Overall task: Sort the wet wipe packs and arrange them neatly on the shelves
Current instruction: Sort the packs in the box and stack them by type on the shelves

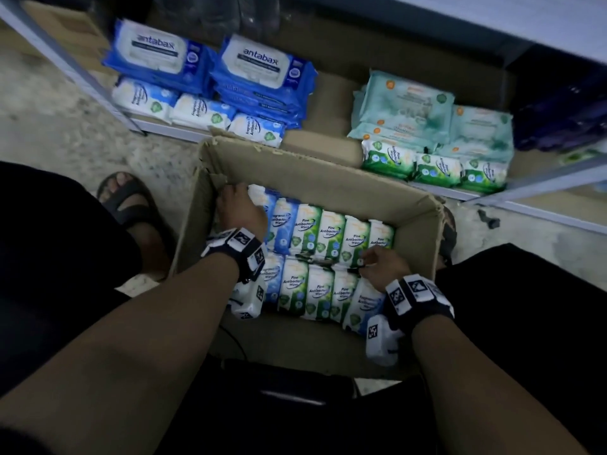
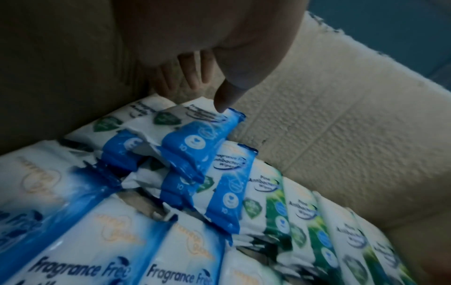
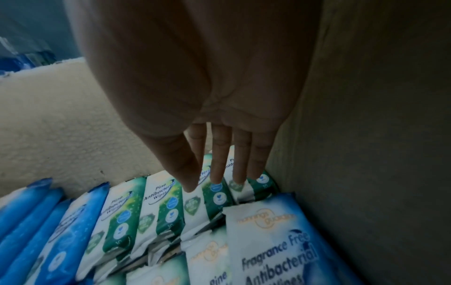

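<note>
An open cardboard box (image 1: 312, 172) on the floor holds two rows of small wipe packs standing on edge: blue Fragrance Free packs (image 1: 279, 224) at the left, green Pine packs (image 1: 331, 231) to the right. My left hand (image 1: 238, 205) is at the box's far left corner. There its fingers (image 2: 168, 86) reach down behind two raised blue packs (image 2: 195, 138), and the thumb tip rests on their top edge. My right hand (image 1: 377, 261) hovers by the right wall, straight fingertips (image 3: 217, 179) touching the green Pine packs (image 3: 168, 208).
The low shelf (image 1: 437, 192) behind the box carries sorted groups: large blue antabax packs (image 1: 253, 65), small blue packs (image 1: 144, 98), teal packs (image 1: 404, 103), green Pine packs (image 1: 437, 169). A sandalled foot (image 1: 124, 198) stands left of the box.
</note>
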